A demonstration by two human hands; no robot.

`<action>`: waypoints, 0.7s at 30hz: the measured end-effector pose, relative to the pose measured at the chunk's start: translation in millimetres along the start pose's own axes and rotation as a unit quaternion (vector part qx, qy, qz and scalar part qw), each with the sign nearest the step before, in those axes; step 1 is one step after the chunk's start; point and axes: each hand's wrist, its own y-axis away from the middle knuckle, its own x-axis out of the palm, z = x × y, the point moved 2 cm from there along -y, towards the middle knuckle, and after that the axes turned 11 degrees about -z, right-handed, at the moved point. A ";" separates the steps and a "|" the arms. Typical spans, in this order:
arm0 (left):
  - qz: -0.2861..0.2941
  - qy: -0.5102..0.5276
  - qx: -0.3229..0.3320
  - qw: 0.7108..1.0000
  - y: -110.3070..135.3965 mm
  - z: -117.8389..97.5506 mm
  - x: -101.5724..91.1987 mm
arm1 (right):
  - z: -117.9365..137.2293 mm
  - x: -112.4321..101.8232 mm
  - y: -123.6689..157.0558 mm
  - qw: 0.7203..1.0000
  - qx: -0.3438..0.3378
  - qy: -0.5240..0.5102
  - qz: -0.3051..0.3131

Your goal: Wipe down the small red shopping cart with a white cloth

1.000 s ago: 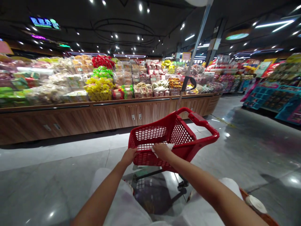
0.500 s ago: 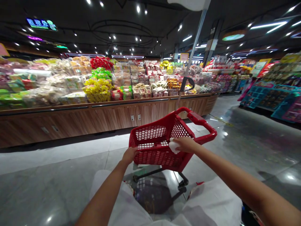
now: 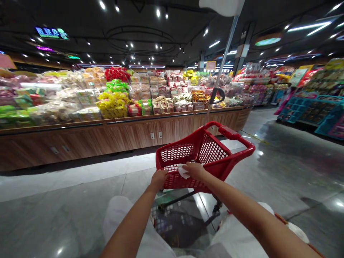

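Observation:
A red plastic shopping cart stands right in front of me, its handle towards the right. My left hand grips the near rim at the basket's left corner. Further right along the same rim, my right hand is closed on a crumpled white cloth or tissue, pressed against the rim. The basket shows its mesh floor with nothing lying on it. A grey pole with a dark looped grip rises behind the cart.
Beyond the cart runs a long wood-panelled display counter heaped with packaged food. Blue-framed display racks stand at the right. Grey glossy floor surrounds my legs in white clothing.
My right hand has slid the white cloth leftwards along the near rim, closer to my left hand. The cart and left hand appear a little further right in view.

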 end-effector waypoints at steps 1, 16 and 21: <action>0.000 -0.001 0.003 1.000 -0.7 -0.6 0.7 | -16.7 -4.5 9.4 1.000 0.009 0.004 0.006; -0.080 0.031 0.063 0.994 -9.2 -43.5 19.5 | -20.0 8.9 6.6 0.999 0.035 0.016 -0.031; -0.090 0.036 0.063 0.993 -12.4 -45.3 38.8 | 21.8 28.9 -14.4 0.998 0.001 -0.025 -0.057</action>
